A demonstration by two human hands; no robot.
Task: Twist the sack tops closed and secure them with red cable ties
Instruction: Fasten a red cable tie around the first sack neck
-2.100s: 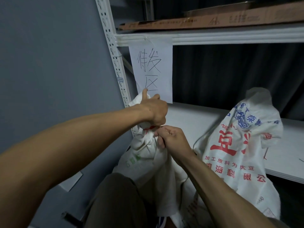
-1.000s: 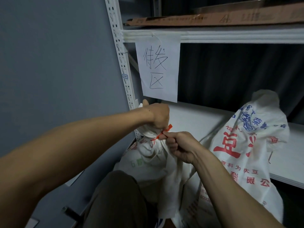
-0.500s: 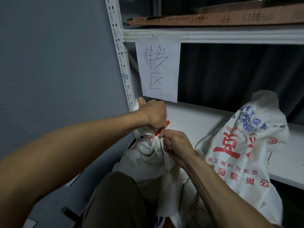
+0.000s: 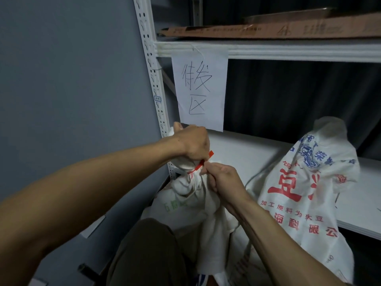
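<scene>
- Sack [image 4: 185, 205] stands by the shelf [image 4: 237, 145] post, its twisted neck ringed by the red cable tie [image 4: 201, 165].
- I see the left grip [image 4: 193, 144] clenched round the bunched top above the tie; the right grip [image 4: 221, 178] pinches the tie at the neck, touching the left.
- Since half a second ago, barely any shift (the tie's tail pokes out as before).
- A second sack [image 4: 305, 182] leans on the shelf.

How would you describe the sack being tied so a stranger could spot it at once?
Find the rack's white left post and the paper sign hanging beside it. Below the sign stands a white sack, its top gripped by the left hand. Unlike the red-lettered sack on its right, it has a red tie round its neck.
</scene>
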